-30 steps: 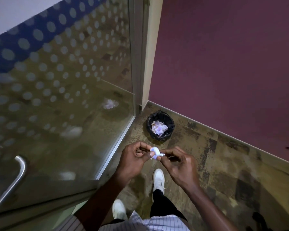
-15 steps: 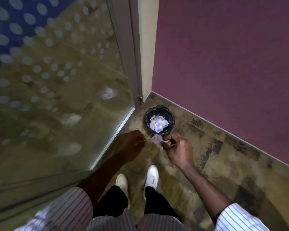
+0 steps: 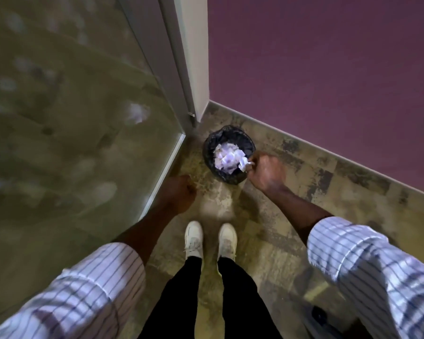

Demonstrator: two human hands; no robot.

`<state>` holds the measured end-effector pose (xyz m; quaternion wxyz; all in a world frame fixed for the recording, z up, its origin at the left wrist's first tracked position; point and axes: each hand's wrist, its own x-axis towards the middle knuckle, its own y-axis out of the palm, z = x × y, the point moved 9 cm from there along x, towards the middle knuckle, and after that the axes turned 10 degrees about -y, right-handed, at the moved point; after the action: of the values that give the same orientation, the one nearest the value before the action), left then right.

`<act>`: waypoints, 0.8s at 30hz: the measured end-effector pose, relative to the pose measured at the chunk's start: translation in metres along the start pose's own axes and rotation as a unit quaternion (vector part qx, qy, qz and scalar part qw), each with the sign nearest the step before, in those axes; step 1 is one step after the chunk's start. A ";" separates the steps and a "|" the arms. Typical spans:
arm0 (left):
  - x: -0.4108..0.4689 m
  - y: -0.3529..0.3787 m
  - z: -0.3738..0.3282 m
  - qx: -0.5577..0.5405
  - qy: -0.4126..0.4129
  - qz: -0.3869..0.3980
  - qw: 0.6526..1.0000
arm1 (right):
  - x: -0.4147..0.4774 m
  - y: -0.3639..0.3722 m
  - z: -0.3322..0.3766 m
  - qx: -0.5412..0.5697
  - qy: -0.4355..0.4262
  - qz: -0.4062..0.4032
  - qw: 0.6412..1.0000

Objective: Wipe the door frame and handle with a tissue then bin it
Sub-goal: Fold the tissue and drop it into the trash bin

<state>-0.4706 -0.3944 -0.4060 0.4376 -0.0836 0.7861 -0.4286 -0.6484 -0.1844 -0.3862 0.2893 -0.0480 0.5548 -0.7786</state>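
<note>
I see the tissue (image 3: 243, 164) as a small white crumpled wad, pinched at the fingertips of the right hand (image 3: 264, 171), right at the near-right rim of the bin (image 3: 229, 154) and just over its opening. R hand fingers are curled in and pressed together around the wad; back of the hand faces the camera, so I can't tell exactly which fingertips do the pinching. The bin is small, round, lined w/ a black bag, and already has a heap of crumpled white paper (image 3: 225, 156) in it. It sits on the floor (image 3: 291, 204) in the corner, just beside the foot of the door frame (image 3: 181, 69) and near the purple wall (image 3: 328, 69). The left hand (image 3: 179, 192) hangs lower-left of the bin, well apart from the tissue, close to the bottom edge of the glass door (image 3: 71, 118); it's motion-blurred, fingers look loosely curled w/ nothing seen in them, but I can't tell for sure. Glass door fills the left side, w/ pale blurry dots and reflections on it. Door handle isn't in my view. Both forearms come out of rolled striped sleeves (image 3: 367, 260). Below, btwn the arms, two white shoes (image 3: 194, 238) stand side by side on the mottled brown floor, toes toward the bin, w/ black trousers (image 3: 206, 302) above them.
</note>
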 end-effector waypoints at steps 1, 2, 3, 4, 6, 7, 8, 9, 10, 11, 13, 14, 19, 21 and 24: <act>0.012 0.008 0.003 0.004 -0.001 0.006 1.000 | 0.010 0.011 -0.003 -0.006 0.003 0.003 1.000; 0.023 0.015 0.006 0.010 -0.002 0.011 1.000 | 0.019 0.021 -0.006 -0.013 0.005 0.008 1.000; 0.034 0.023 0.009 0.019 -0.006 0.015 1.000 | 0.029 0.032 -0.009 -0.019 0.003 0.011 1.000; 0.044 0.030 0.012 0.027 -0.008 0.018 0.999 | 0.037 0.043 -0.010 -0.024 -0.003 0.015 1.000; 0.063 0.044 0.015 0.047 -0.009 0.024 0.999 | 0.055 0.064 -0.013 -0.032 -0.018 0.025 0.999; 0.072 0.051 0.016 0.057 -0.007 0.029 0.998 | 0.064 0.074 -0.016 -0.038 -0.022 0.028 0.999; 0.080 0.058 0.017 0.064 -0.004 0.035 0.997 | 0.072 0.082 -0.019 -0.042 -0.023 0.030 0.998; 0.086 0.064 0.017 0.067 0.000 0.040 0.997 | 0.080 0.090 -0.024 -0.044 -0.021 0.028 0.998; 0.092 0.070 0.016 0.072 0.005 0.044 0.996 | 0.086 0.098 -0.028 -0.045 -0.016 0.025 0.999; 0.097 0.076 0.015 0.076 0.009 0.047 0.996 | 0.093 0.106 -0.034 -0.046 -0.012 0.021 0.999; 0.104 0.085 0.016 0.081 0.012 0.048 0.995 | 0.102 0.122 -0.044 -0.039 -0.004 0.021 0.999; 0.105 0.090 0.017 0.083 0.011 0.050 0.995 | 0.105 0.130 -0.050 -0.032 0.004 0.022 0.999; 0.101 0.105 0.029 0.102 -0.005 0.070 0.992 | 0.099 0.152 -0.060 -0.029 -0.006 0.038 0.999; 0.094 0.105 0.030 0.107 -0.010 0.079 0.991 | 0.087 0.153 -0.057 -0.023 -0.012 0.060 0.998; 0.083 0.101 0.028 0.109 -0.013 0.086 0.990 | 0.069 0.145 -0.053 -0.016 -0.020 0.077 0.997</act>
<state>-0.4751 -0.3906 -0.5389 0.4897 0.0273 0.7329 -0.4715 -0.6685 -0.2062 -0.5523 0.3586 -0.0248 0.5634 -0.7439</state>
